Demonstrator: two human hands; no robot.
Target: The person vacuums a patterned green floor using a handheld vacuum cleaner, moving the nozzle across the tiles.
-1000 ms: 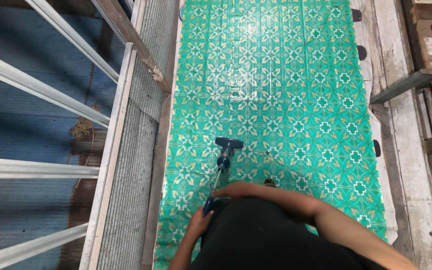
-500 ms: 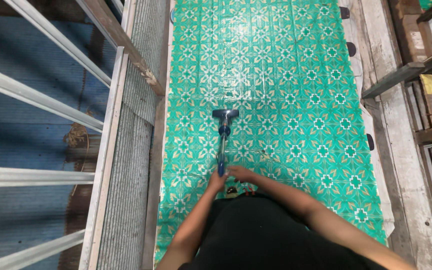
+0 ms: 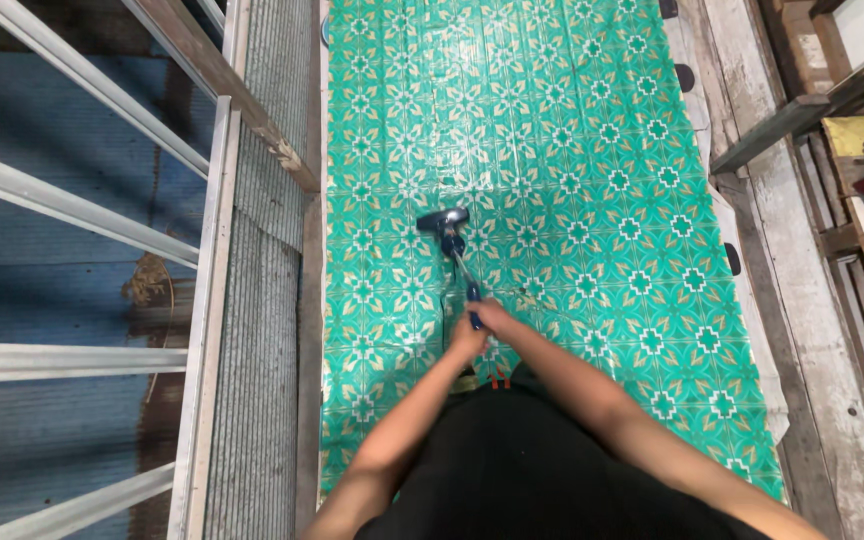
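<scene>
I stand on a green patterned floor covering point(image 3: 572, 130) and look straight down. A long-handled mop with a dark blue head point(image 3: 443, 220) rests on it ahead of me. My left hand point(image 3: 464, 340) and my right hand point(image 3: 493, 316) both grip the upper end of its silver and blue pole point(image 3: 464, 277), close together. Both arms are stretched forward over my black clothing. The mop head sits left of the covering's middle.
A corrugated metal strip point(image 3: 257, 330) and metal railing bars point(image 3: 62, 200) run along the left, with a blue roof below. Worn wooden boards point(image 3: 802, 280) and wooden frames lie on the right. The covering's right edge point(image 3: 742, 260) curls up slightly.
The mop head has slid forward, away from me, along the green covering. My hands have moved out from my body and my arms have straightened.
</scene>
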